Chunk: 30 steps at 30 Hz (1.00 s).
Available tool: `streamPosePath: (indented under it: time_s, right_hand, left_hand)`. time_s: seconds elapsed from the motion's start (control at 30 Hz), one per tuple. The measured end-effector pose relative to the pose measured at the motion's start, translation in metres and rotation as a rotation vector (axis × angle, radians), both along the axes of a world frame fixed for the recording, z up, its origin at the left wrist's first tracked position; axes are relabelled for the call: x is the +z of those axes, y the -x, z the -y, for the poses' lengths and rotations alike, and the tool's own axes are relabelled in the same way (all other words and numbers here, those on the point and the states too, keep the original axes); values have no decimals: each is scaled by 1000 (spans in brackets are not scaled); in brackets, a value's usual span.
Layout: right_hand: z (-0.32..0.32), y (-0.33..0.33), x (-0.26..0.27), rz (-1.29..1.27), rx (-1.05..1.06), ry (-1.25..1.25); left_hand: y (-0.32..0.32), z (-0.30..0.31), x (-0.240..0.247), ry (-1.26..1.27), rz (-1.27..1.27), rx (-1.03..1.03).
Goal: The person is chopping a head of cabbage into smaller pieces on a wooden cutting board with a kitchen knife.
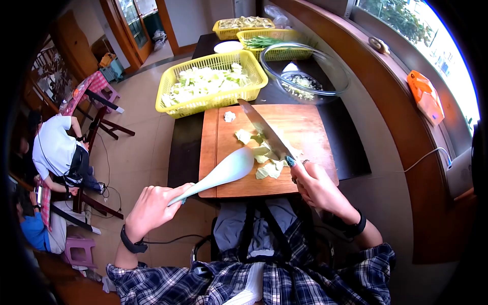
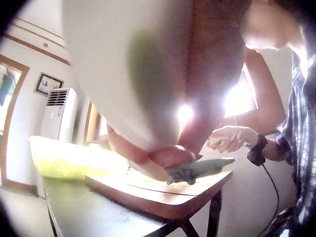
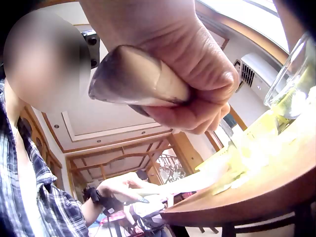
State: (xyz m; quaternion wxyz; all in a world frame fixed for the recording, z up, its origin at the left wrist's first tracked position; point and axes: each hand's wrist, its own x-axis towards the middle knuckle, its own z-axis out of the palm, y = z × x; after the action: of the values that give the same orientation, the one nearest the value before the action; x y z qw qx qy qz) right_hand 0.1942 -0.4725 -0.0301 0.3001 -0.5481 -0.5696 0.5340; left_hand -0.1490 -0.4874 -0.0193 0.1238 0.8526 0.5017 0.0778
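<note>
On the wooden cutting board (image 1: 310,127), near its front edge, a small heap of cabbage pieces (image 1: 269,165) is lying between two tools. The right hand (image 1: 317,185) is wrapping all its fingers tightly round the handle of a knife (image 1: 264,129), whose blade is slanting away across the board and resting against the heap's far side, seemingly to wall the pieces in. The left hand (image 1: 152,206) is gripping the thin handle of a pale spoon (image 1: 223,170) in a closed fist. It is holding the spoon low and nearly flat, so the broad end is meeting the heap from the opposite side (the grip sits far back on the handle, probably for reach). Beyond the board, a yellow basket (image 1: 216,105) of cut cabbage and a glass bowl (image 1: 335,66) are standing within arm's length.
</note>
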Motion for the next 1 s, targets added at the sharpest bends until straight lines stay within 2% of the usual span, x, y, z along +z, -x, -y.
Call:
streamPosePath:
  time_s: [0.2,0.3,0.37,0.4,0.53,0.6,0.63,0.7,0.73,0.87,0.97,1.0]
  right_hand:
    - [2,3,7,8,53,71]
    - [0,3,-3,136,33,46]
    - [1,-1,-6,87,72,-117]
    - [3,1,5,79,0,47]
    - [4,-14,18,99,-44,94]
    - [4,-22,19,92,-52,109]
    - [7,-24,17,103,-58,80]
    - [12,-21,20,69,-112,101]
    - [15,-21,21,34,-168,126]
    - [17,-20,20,-67,-170,115]
    - [8,-15,8,-28,-53,95]
    - [3,-18,-12,95,62,-137]
  left_hand:
    - [6,-6,-2,54,-4,-26]
    - [5,-12,-2,43,24,-33]
    - [3,-14,1,54,38,-30]
    - [3,-15,1,71,47,-22]
    - [1,-22,-3,13,197,-48]
    - [-7,-28,0,364,294,110]
    - [-9,-29,-2,365,296,112]
    - [-13,-33,-10,510,465,219]
    - [-11,-34,-18,509,529,236]
    - [-13,-34,-25,509,653,320]
    - [-16,-35,-23,601,648,323]
    - [-17,-35,-22,603,646,327]
